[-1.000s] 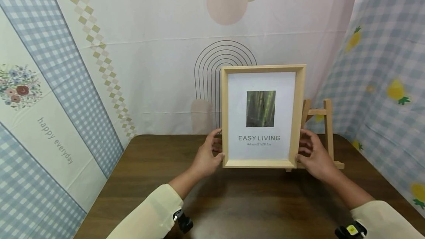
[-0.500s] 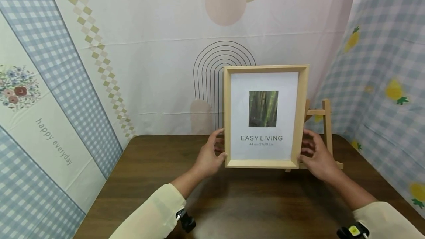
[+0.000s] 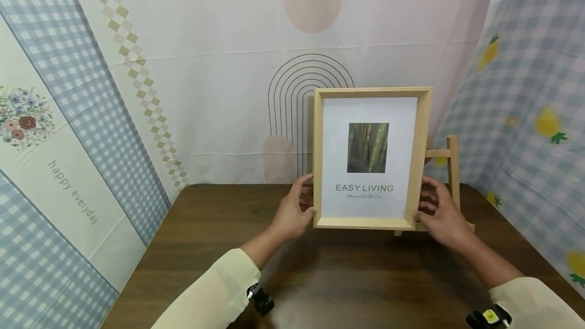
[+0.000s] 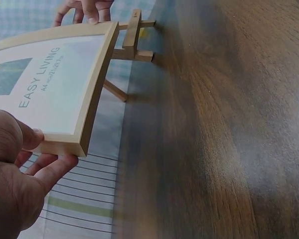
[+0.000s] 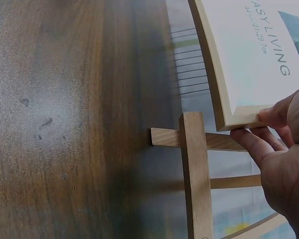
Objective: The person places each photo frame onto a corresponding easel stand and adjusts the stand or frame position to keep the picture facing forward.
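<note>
1. Frame [image 3: 363, 223], rectangular, pale wooden, is raised above the brown wooden counter [image 3: 356, 278], before a light wooden easel [image 3: 454, 176].
2. My left hand [image 3: 289, 217] and right hand [image 3: 444, 217] grip its opposite sides.

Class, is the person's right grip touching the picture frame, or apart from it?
Touching. The right wrist view shows it: the right grip pinches the picture frame, thumb on the front border and fingers against the outer side.

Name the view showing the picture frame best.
Head view: the picture frame appears uncropped, all four corners visible. The left wrist view cuts off its top; the right wrist view shows just a lower portion.
</note>
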Action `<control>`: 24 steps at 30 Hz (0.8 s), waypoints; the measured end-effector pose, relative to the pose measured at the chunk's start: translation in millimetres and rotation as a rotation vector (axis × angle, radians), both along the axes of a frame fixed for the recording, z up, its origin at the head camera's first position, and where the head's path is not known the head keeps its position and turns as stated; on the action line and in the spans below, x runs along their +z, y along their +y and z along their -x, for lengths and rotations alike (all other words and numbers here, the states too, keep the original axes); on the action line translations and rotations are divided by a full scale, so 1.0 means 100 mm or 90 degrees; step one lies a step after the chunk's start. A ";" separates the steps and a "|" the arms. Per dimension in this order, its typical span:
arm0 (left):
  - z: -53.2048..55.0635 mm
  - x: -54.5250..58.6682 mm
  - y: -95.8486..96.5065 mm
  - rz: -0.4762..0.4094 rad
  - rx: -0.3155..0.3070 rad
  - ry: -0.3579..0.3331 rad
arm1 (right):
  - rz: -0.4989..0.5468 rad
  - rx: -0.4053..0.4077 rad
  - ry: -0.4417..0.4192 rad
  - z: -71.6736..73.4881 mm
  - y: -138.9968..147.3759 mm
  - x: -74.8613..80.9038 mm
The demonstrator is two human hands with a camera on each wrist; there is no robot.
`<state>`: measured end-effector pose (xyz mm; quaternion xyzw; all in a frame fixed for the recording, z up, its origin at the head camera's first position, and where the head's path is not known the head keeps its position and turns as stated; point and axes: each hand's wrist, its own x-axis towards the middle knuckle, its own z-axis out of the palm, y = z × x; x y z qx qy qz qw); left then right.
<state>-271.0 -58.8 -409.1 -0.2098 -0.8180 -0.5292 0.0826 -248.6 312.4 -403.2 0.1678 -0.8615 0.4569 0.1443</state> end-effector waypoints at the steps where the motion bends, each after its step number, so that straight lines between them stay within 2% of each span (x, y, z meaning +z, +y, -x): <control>1: 0.00 0.00 0.00 0.000 -0.003 -0.003 | -0.001 -0.002 -0.001 -0.01 0.00 0.01; 18: 0.05 0.01 0.04 -0.016 -0.016 -0.021 | -0.011 -0.020 -0.008 -0.03 0.00 0.05; 24: 0.06 0.00 0.07 -0.018 -0.020 -0.004 | -0.017 -0.018 -0.005 -0.03 0.04 0.04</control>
